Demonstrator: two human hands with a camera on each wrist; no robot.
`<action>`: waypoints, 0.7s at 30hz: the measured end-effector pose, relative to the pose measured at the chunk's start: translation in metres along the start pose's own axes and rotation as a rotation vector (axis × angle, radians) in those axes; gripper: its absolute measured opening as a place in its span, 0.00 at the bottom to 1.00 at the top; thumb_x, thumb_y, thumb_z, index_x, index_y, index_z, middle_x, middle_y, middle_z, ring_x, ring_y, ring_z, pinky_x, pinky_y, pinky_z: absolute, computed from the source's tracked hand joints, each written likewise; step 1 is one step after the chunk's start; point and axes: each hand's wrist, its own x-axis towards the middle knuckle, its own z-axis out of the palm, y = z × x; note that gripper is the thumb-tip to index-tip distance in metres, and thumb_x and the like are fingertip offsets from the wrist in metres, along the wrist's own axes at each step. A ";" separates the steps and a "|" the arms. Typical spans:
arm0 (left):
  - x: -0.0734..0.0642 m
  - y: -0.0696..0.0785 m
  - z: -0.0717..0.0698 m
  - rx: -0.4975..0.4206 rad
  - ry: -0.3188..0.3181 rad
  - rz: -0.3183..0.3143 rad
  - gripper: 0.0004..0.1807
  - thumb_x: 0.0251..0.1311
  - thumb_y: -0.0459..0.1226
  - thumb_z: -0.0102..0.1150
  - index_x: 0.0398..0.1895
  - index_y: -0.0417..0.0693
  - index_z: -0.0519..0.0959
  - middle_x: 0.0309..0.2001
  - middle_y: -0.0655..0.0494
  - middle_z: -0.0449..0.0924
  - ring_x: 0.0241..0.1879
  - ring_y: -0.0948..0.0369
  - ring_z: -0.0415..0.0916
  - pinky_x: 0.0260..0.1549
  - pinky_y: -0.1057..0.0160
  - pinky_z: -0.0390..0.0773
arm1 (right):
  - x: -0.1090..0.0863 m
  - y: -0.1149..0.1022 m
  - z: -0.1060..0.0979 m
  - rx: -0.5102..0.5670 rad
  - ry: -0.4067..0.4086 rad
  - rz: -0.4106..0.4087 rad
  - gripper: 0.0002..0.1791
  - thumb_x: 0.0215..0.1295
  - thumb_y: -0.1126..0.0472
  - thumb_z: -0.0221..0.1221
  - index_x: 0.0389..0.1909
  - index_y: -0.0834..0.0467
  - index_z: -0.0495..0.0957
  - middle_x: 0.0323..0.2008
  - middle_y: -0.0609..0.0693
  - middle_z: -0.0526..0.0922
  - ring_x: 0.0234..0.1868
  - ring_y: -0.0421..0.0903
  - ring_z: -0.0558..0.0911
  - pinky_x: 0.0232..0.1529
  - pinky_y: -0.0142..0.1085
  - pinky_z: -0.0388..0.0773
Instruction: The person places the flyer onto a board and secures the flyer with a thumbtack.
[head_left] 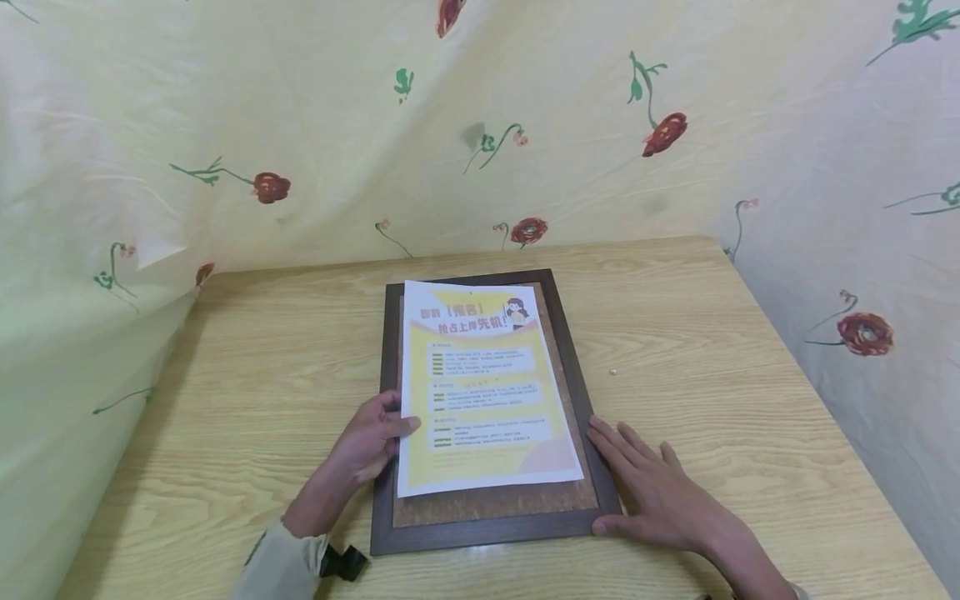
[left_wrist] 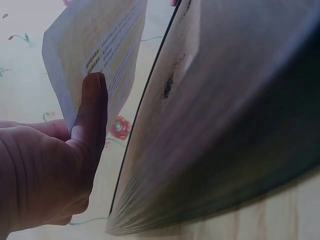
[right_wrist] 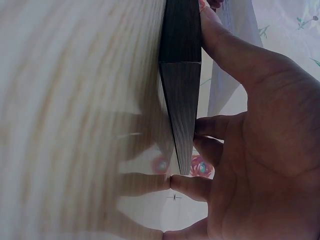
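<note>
A printed sheet of paper (head_left: 487,392), yellow with a cartoon figure, lies over a cork board (head_left: 495,504) in a dark wooden frame (head_left: 487,535). My left hand (head_left: 367,442) pinches the sheet's left edge, thumb (left_wrist: 92,100) on the printed face and fingers behind it. In the left wrist view the paper (left_wrist: 112,30) stands out from the board. My right hand (head_left: 660,500) rests at the frame's lower right side, fingers extended. In the right wrist view its thumb (right_wrist: 225,45) touches the frame (right_wrist: 181,100) and some fingertips meet the tabletop.
The board lies on a light wood-grain table (head_left: 262,350). A small shiny bit (head_left: 612,372) sits on the wood to the right of the frame. Flower-patterned cloth (head_left: 337,108) hangs behind and along both sides. A black wrist device (head_left: 345,563) sits at my left cuff.
</note>
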 end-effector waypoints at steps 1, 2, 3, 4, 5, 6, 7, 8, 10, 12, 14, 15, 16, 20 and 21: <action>0.000 -0.001 0.000 0.002 -0.007 0.003 0.24 0.66 0.20 0.47 0.65 0.32 0.61 0.56 0.33 0.77 0.50 0.44 0.81 0.44 0.50 0.81 | 0.000 0.000 0.000 0.000 -0.003 0.003 0.61 0.50 0.21 0.56 0.77 0.56 0.54 0.77 0.51 0.53 0.72 0.66 0.57 0.52 0.79 0.55; 0.001 -0.001 0.000 -0.001 -0.009 0.002 0.24 0.66 0.20 0.47 0.65 0.32 0.61 0.56 0.33 0.77 0.50 0.44 0.81 0.44 0.50 0.81 | 0.000 0.000 0.000 0.001 -0.005 0.004 0.61 0.50 0.21 0.56 0.77 0.56 0.55 0.77 0.51 0.53 0.72 0.66 0.57 0.52 0.79 0.55; 0.002 -0.002 0.000 -0.001 -0.009 0.003 0.24 0.66 0.20 0.47 0.65 0.31 0.61 0.56 0.33 0.77 0.50 0.44 0.81 0.44 0.50 0.81 | 0.000 0.000 0.000 0.002 -0.008 0.008 0.61 0.49 0.21 0.57 0.77 0.56 0.55 0.77 0.51 0.53 0.72 0.66 0.57 0.53 0.79 0.55; 0.002 -0.003 0.001 -0.003 -0.009 0.003 0.24 0.66 0.20 0.47 0.65 0.31 0.61 0.56 0.33 0.77 0.50 0.44 0.81 0.44 0.50 0.81 | 0.001 0.000 0.000 0.004 -0.011 0.011 0.61 0.49 0.21 0.57 0.77 0.56 0.54 0.77 0.50 0.53 0.72 0.66 0.57 0.53 0.79 0.55; 0.003 -0.004 0.001 -0.001 -0.009 0.004 0.24 0.66 0.20 0.47 0.65 0.31 0.61 0.56 0.33 0.77 0.49 0.44 0.81 0.44 0.50 0.81 | 0.001 0.000 0.000 0.005 -0.013 0.016 0.61 0.49 0.21 0.57 0.77 0.55 0.54 0.77 0.50 0.52 0.72 0.66 0.56 0.53 0.79 0.55; 0.004 -0.005 0.001 0.000 -0.007 0.005 0.23 0.66 0.20 0.47 0.64 0.31 0.61 0.56 0.32 0.77 0.49 0.44 0.81 0.44 0.50 0.81 | 0.001 0.000 0.001 0.005 -0.016 0.019 0.62 0.48 0.21 0.58 0.77 0.55 0.54 0.77 0.50 0.52 0.73 0.65 0.56 0.54 0.79 0.54; 0.004 -0.005 0.001 0.000 -0.002 0.000 0.23 0.66 0.20 0.47 0.64 0.31 0.62 0.55 0.33 0.77 0.49 0.44 0.81 0.44 0.50 0.82 | 0.001 0.000 0.001 0.006 -0.016 0.020 0.61 0.48 0.21 0.58 0.77 0.55 0.54 0.77 0.50 0.52 0.73 0.65 0.56 0.54 0.79 0.54; 0.005 -0.007 0.001 -0.002 0.001 -0.004 0.22 0.66 0.20 0.47 0.63 0.31 0.62 0.55 0.32 0.77 0.49 0.43 0.81 0.43 0.50 0.82 | 0.001 0.000 0.001 0.008 -0.016 0.020 0.61 0.48 0.21 0.57 0.77 0.55 0.54 0.77 0.49 0.52 0.73 0.65 0.56 0.54 0.79 0.54; 0.007 -0.008 0.001 0.001 0.002 -0.009 0.22 0.66 0.21 0.47 0.63 0.31 0.62 0.55 0.32 0.77 0.49 0.43 0.81 0.44 0.50 0.82 | 0.001 0.000 0.001 0.009 -0.017 0.022 0.62 0.48 0.21 0.58 0.77 0.55 0.54 0.78 0.49 0.52 0.73 0.65 0.56 0.54 0.79 0.54; 0.008 -0.009 0.000 0.004 -0.004 -0.012 0.22 0.67 0.21 0.47 0.63 0.30 0.61 0.55 0.31 0.77 0.50 0.43 0.81 0.44 0.50 0.82 | 0.001 -0.001 0.001 0.007 -0.016 0.022 0.62 0.48 0.21 0.57 0.77 0.55 0.55 0.78 0.49 0.52 0.73 0.65 0.56 0.54 0.79 0.54; 0.009 -0.010 0.001 0.004 -0.009 -0.016 0.22 0.67 0.21 0.47 0.63 0.30 0.61 0.56 0.31 0.76 0.50 0.42 0.80 0.44 0.50 0.82 | 0.001 -0.001 0.002 0.007 -0.019 0.024 0.62 0.48 0.21 0.58 0.77 0.55 0.55 0.78 0.48 0.51 0.73 0.65 0.56 0.55 0.78 0.53; 0.009 -0.011 0.001 0.002 -0.008 -0.018 0.22 0.67 0.21 0.47 0.63 0.31 0.61 0.56 0.32 0.77 0.50 0.42 0.80 0.44 0.50 0.82 | 0.001 -0.001 0.002 0.006 -0.021 0.026 0.62 0.48 0.21 0.58 0.77 0.55 0.55 0.78 0.48 0.51 0.73 0.65 0.56 0.55 0.78 0.53; 0.009 -0.011 0.001 0.002 -0.009 -0.019 0.22 0.67 0.21 0.46 0.63 0.31 0.61 0.56 0.32 0.77 0.50 0.42 0.80 0.44 0.50 0.82 | 0.001 -0.001 0.002 0.006 -0.022 0.027 0.62 0.48 0.21 0.58 0.77 0.55 0.55 0.78 0.48 0.51 0.73 0.65 0.56 0.55 0.78 0.53; 0.009 -0.012 0.001 -0.004 -0.016 -0.027 0.21 0.68 0.21 0.47 0.63 0.30 0.61 0.56 0.32 0.76 0.50 0.43 0.80 0.44 0.50 0.82 | 0.001 -0.001 0.002 0.006 -0.025 0.027 0.62 0.48 0.22 0.59 0.77 0.55 0.54 0.78 0.48 0.51 0.73 0.64 0.55 0.55 0.78 0.53; 0.009 -0.012 0.001 -0.004 -0.020 -0.028 0.21 0.68 0.21 0.47 0.63 0.30 0.60 0.56 0.32 0.76 0.50 0.43 0.80 0.44 0.50 0.81 | 0.001 -0.001 0.002 0.007 -0.025 0.028 0.62 0.48 0.22 0.59 0.77 0.55 0.54 0.78 0.48 0.51 0.73 0.64 0.55 0.55 0.78 0.53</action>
